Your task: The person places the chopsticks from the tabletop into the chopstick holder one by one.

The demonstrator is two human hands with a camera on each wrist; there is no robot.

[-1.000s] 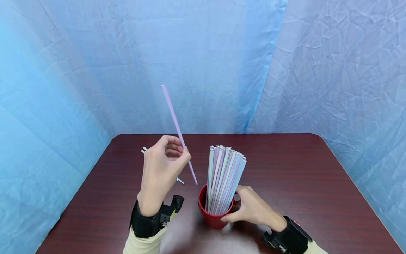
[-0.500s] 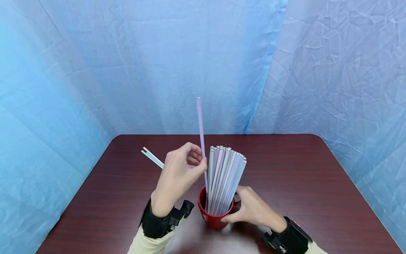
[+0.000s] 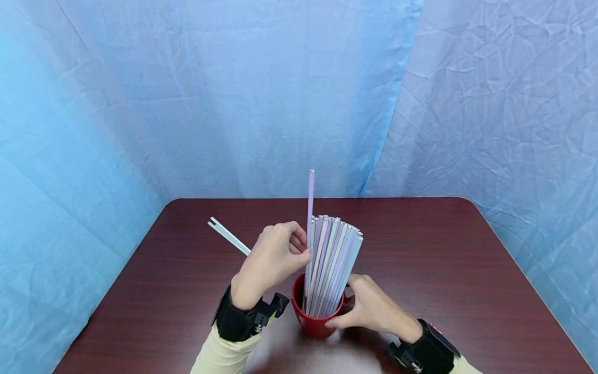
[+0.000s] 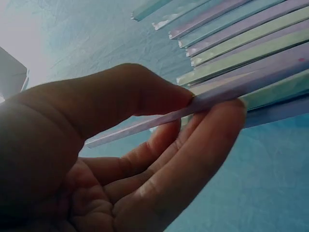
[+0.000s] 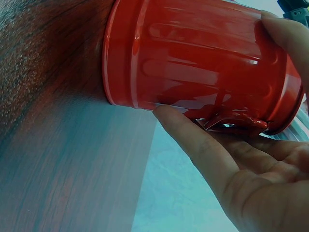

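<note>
A purple straw [image 3: 310, 208], pinched between thumb and forefinger of the left hand [image 3: 275, 254], has been brought upright and lowered into the red cup [image 3: 314, 321] near the table's front edge. The cup is steadied by the right hand [image 3: 369, 306], curled around it; the insertion looks nearly complete.

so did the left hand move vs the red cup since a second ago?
Yes. The left hand, pinching the purple straw, moved right toward the red cup, lowering the straw into it.

Dark wooden table [image 3: 467, 270], rounded corners, wrinkled blue cloth backdrop [image 3: 187, 93] behind, even light
</note>
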